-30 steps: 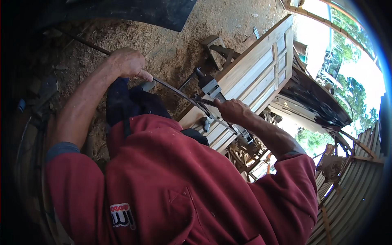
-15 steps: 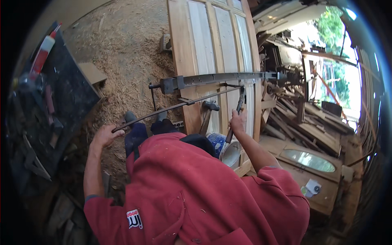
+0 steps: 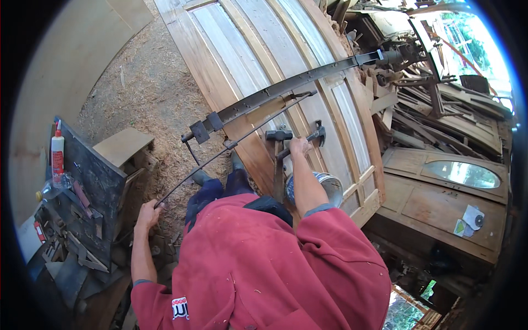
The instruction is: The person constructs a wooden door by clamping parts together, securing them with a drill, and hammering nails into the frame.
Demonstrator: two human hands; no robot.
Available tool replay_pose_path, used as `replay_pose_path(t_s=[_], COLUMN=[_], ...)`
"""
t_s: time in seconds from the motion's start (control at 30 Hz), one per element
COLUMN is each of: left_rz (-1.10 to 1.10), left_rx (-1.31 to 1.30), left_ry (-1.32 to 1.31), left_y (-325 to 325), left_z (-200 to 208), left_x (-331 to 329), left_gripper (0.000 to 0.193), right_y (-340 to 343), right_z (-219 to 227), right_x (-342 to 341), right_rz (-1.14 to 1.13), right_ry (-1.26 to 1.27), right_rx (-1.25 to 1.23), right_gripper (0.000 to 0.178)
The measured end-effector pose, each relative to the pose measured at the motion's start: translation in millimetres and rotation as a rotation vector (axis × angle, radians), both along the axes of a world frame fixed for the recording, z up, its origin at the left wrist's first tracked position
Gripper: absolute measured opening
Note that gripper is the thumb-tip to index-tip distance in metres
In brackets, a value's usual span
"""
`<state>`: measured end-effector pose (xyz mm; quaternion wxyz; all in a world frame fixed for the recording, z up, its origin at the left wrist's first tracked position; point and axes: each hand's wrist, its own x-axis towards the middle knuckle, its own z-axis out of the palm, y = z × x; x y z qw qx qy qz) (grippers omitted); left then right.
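Observation:
My left hand is closed around the near end of a long, thin bar clamp, which slants up and rightward over the door. In my right hand is a claw hammer, gripped by its handle, its head over the door and apart from the clamp's far end. A panelled wooden door lies before me. Across it runs a thicker steel bar clamp. Left of my right hand is a second hammer, head up, its handle running down beside a bucket.
On the left, a dark worktable carries a red-and-white glue bottle and assorted tools. Wood shavings cover the floor. Stacked planks and another door with an oval glass pane are at the right.
The view has swung round. My right hand has drawn the claw hammer back from the thin clamp's far end, toward the second hammer. My left hand keeps hold of the clamp.

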<state>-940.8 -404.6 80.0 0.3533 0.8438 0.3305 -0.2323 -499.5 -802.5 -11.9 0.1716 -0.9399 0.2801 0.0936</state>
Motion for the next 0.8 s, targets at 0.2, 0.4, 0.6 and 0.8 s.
replay_pose_path(t_s=[0.2,0.4,0.6,0.8], left_rz=[0.018,-0.050,0.059,0.122], left_rx=[0.044,-0.065,-0.162,-0.184], left_ry=[0.102,0.200,0.094,0.159], left_y=[-7,-20,-16,-16], left_z=[5,12,-7,-2], left_x=[17,66,53,47], left_gripper=[0.042,0.049,0.065,0.064], right_y=[20,0,-11,-11], right_z=[47,24,37,56], right_x=[-66,-38,-1,12], right_rz=[0.825,0.790,0.007,-0.161], right_ry=[0.005,0.304,0.356,0.312], right_rx=[-0.274,-0.157,0.944,1.267], right_gripper=[0.061,0.055,0.032,0.019])
